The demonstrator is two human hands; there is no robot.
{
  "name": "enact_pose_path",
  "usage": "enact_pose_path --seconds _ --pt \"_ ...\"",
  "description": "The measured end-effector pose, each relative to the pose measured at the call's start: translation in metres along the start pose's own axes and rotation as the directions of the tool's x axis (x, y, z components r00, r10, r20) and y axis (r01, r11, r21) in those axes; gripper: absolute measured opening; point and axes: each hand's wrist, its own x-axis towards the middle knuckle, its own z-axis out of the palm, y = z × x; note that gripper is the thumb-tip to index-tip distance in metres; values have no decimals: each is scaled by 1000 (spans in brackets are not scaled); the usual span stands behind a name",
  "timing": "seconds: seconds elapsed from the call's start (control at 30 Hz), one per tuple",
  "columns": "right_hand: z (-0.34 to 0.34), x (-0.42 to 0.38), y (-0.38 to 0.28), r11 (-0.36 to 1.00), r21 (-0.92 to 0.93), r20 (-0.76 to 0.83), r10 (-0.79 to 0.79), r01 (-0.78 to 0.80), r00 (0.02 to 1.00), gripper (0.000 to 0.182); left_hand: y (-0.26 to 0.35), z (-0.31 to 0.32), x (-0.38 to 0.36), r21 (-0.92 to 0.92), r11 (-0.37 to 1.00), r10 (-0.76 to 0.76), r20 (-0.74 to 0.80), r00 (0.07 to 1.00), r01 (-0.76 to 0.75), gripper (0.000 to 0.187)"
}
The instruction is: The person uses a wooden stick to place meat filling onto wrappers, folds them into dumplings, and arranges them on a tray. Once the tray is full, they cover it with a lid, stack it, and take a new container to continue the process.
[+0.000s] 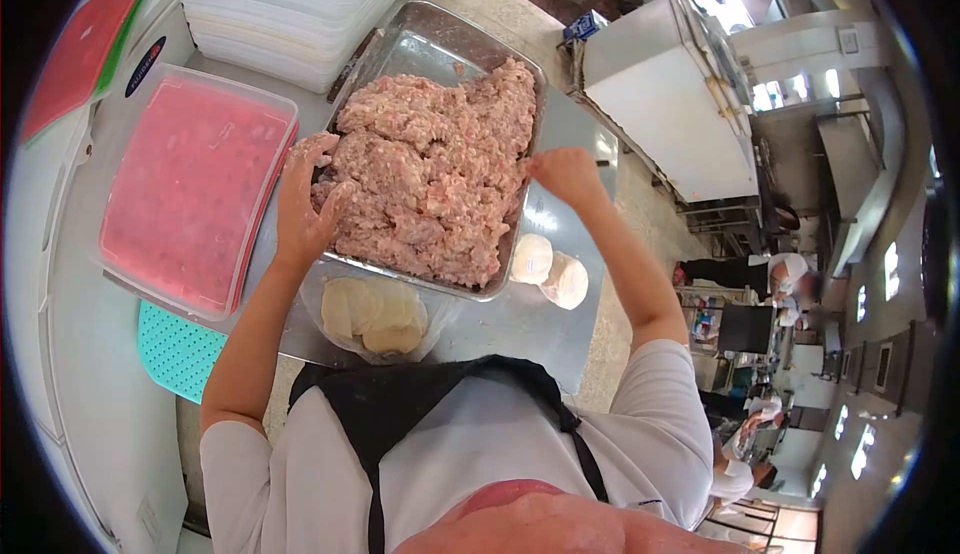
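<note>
A deep metal tray (420, 29) on the steel table holds a big mound of raw minced meat (430, 169). My left hand (312, 199) is at the tray's left side, fingers apart and curved, with bits of meat on them; it touches the mound's edge. On the opposite side, my right hand (565, 174) is closed at the tray's right rim. A short dark handle end (603, 163) sticks out behind that fist; the rest of the tool is hidden. Below the tray lie pale round discs (370, 314) in clear plastic. Two pale round stacks (548, 272) sit to their right.
A lidded plastic container (190, 184) with pink-red contents stands at left. Stacked white trays (290, 4) rise behind it. Red and green boards (90, 44) lean at far left. A turquoise perforated piece (180, 349) is lower left. A white chest (665, 94) stands at right; people work beyond.
</note>
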Motion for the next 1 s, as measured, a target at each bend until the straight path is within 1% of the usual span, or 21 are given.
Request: enact_pose_path --seconds 0.03,0.1,0.17,0.23,0.27,0.3,0.37,0.4,0.43,0.47,0.53,0.6,0.67,0.7,0.77,0.8,0.87,0.9,0.97,1.0 --pt "-9 -11 -13 1000 -6 4 8 -8 1000 24 2 -1 0 1 1000 1 -10 1000 -1 48" --pt "-28 -34 -43 997 72 131 13 -22 991 19 0 -1 -1 0 1000 19 -6 1000 -19 48" --pt "-32 -58 -78 989 138 115 38 -54 993 13 -4 -1 -2 1 999 38 -1 999 -38 47" --pt "-39 -77 -114 990 52 72 124 -128 990 9 -9 1 -3 -4 1000 19 28 999 -19 48" --pt "-55 -84 -124 998 13 71 56 -57 996 8 -7 1 -3 -10 1000 24 33 999 -24 48" --pt "-60 -85 -122 998 13 71 65 -66 995 8 -5 1 -3 -2 1000 7 31 999 -7 46" --pt "-68 -86 -104 996 85 40 -35 32 999 8 -5 1 -3 6 1000 -9 30 999 9 45" --pt "-80 -79 -86 996 24 136 -94 91 986 10 -8 1 -4 15 1000 -11 40 999 10 45" --pt "-115 -73 -75 997 16 108 -77 76 991 15 -9 1 -4 26 1000 -12 49 999 11 45" --pt "-126 -67 -56 994 -47 144 -91 99 985 22 -9 1 -4 31 999 -10 50 999 9 45" --pt "-159 -45 -33 984 -175 233 21 21 972 15 -6 1 -4 17 999 -44 56 997 43 46" --pt "-156 -21 -5 969 -233 60 98 -82 993 15 -5 0 -4 49 998 -33 59 998 30 45" --pt "-116 9 35 982 -166 -193 53 -86 980 18 -5 0 -4 87 996 -25 58 998 20 45" --pt "-98 26 50 984 -160 -201 46 -79 979 18 -4 1 -4 107 994 -31 64 997 24 45" --pt "-63 56 72 977 -120 -239 142 -175 961 18 -5 2 -3 141 990 -41 69 997 31 45" --pt "-44 68 82 980 -111 -244 137 -167 960 18 -5 2 -2 146 988 -56 83 995 43 44" --pt "-8 88 92 956 -208 -181 171 -208 969 21 -4 3 -2 163 985 -78 94 993 61 44" --pt "2 94 88 959 -200 -184 165 -201 969 21 -3 2 0 138 988 -83 100 991 69 44" --pt "23 104 77 976 -147 -73 149 -158 986 36 0 2 2 122 989 -99 103 990 86 45" --pt "28 103 75 979 -141 -74 140 -150 987 36 1 1 2 110 990 -102 100 990 91 46"
